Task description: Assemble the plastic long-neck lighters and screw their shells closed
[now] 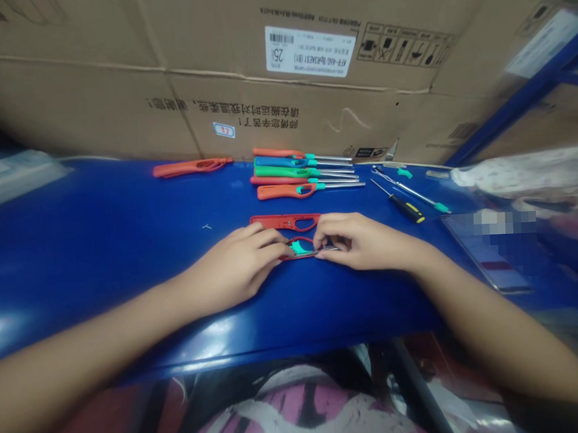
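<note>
A red lighter casing half (306, 257) lies on the blue table between my hands, with a teal trigger (298, 247) inside its loop. My left hand (245, 260) has its fingers closed over the handle end of this casing, hiding most of it. At the front end, my right hand (361, 240) pinches the casing beside a short visible length of metal rod (329, 248). Just behind lies a second red casing half (274, 223), inner side up; the fingers of both hands come close to its edge.
Several lighters (281, 191) with metal rods lie in a stack behind. An orange casing (186, 168) lies left of them. To the right are a screwdriver (406, 207), a loose rod with teal tip (415, 192) and a phone (487, 256). Cardboard (120, 90) stands behind the table (103, 250).
</note>
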`<state>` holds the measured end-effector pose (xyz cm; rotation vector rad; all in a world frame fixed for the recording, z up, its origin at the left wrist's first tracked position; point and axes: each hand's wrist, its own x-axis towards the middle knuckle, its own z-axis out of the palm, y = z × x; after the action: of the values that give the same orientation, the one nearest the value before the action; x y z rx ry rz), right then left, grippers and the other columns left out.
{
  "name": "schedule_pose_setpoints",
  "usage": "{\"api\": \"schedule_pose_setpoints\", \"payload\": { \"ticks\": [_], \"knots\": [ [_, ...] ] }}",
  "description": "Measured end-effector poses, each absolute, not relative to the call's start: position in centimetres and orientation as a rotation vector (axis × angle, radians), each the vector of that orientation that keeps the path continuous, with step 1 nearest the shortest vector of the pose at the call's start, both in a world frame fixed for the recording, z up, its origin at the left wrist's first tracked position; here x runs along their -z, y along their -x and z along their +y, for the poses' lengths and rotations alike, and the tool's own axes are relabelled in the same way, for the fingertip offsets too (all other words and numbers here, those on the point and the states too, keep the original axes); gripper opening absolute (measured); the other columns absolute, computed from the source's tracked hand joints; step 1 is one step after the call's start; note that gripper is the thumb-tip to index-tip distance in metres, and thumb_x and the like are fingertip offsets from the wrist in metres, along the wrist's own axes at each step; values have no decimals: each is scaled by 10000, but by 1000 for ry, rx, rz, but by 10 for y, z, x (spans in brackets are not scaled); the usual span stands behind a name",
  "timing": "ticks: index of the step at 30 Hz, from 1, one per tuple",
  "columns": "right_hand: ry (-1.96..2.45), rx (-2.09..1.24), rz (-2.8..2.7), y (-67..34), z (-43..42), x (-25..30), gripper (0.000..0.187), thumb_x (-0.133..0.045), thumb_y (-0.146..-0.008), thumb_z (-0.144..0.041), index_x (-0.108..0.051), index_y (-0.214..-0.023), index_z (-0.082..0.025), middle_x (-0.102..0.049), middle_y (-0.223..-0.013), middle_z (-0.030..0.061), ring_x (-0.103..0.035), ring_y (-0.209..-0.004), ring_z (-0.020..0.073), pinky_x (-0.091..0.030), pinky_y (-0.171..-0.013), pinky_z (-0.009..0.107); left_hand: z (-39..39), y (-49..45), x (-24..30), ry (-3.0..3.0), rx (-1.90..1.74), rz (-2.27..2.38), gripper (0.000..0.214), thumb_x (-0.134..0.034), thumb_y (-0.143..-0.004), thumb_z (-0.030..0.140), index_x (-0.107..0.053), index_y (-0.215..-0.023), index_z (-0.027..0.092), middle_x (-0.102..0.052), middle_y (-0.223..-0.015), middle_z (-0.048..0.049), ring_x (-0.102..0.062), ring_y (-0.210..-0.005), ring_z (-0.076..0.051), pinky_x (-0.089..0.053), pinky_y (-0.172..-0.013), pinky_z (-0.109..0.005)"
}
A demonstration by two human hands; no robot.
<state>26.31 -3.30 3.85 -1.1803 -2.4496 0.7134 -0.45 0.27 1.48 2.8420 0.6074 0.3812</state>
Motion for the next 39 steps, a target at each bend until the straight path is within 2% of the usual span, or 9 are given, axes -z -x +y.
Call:
{"api": "schedule_pose_setpoints", "payload": {
  "ticks": [12, 24, 27, 31, 36, 39],
  "knots": [
    [1196, -675, -2465, -261, -32, -31, 47, -650, -888, -130, -658, -917, -166, -638, -937, 36, -549, -763, 126, -410, -672, 242, 2, 4, -12, -2846, -370, 615, 268, -428, -1037, 232, -665, -1162, 227, -657, -1176, -71, -563, -1077, -245, -459, -981, -430],
    [1127, -684, -2573, -264, -34, -35, 65, -670, -866, -182, -629, -917, -183, -589, -938, 11, -528, -795, 120, -405, -717, 242, 2, 6, -10, -2861, -397, 610, 280, -426, -1041, 228, -653, -1204, 234, -653, -1191, -71, -566, -1081, -246, -486, -942, -416],
    [1137, -661, -2564, -263, -34, -34, 50, -659, -885, -213, -620, -902, -187, -585, -922, 8, -523, -779, 118, -400, -706, 240, 2, 6, -9, -2870, -417, 589, 306, -445, -1024, 197, -647, -1247, 256, -646, -1213, -69, -566, -1111, -249, -482, -973, -433],
    [1163, -626, -2510, -261, -33, -32, 49, -633, -876, -149, -597, -876, -182, -596, -857, -6, -498, -710, 103, -384, -647, 228, 2, 7, -10, -2866, -400, 582, 378, -484, -981, 126, -633, -1294, 277, -630, -1256, -69, -553, -1152, -258, -477, -1002, -449],
    [1110, -582, -2469, -262, -33, -31, 73, -598, -911, -144, -669, -911, -162, -626, -855, 12, -498, -660, 89, -399, -620, 221, 2, 6, -9, -2845, -406, 588, 409, -477, -973, 114, -643, -1300, 295, -624, -1261, -66, -547, -1136, -260, -490, -976, -454],
    [1064, -622, -2447, -263, -32, -31, 107, -619, -886, -109, -717, -900, -153, -658, -869, 28, -533, -656, 83, -423, -622, 214, 2, 6, -8, -2806, -426, 595, 402, -452, -991, 130, -661, -1287, 304, -620, -1269, -68, -546, -1133, -254, -487, -978, -449]
  ]
}}
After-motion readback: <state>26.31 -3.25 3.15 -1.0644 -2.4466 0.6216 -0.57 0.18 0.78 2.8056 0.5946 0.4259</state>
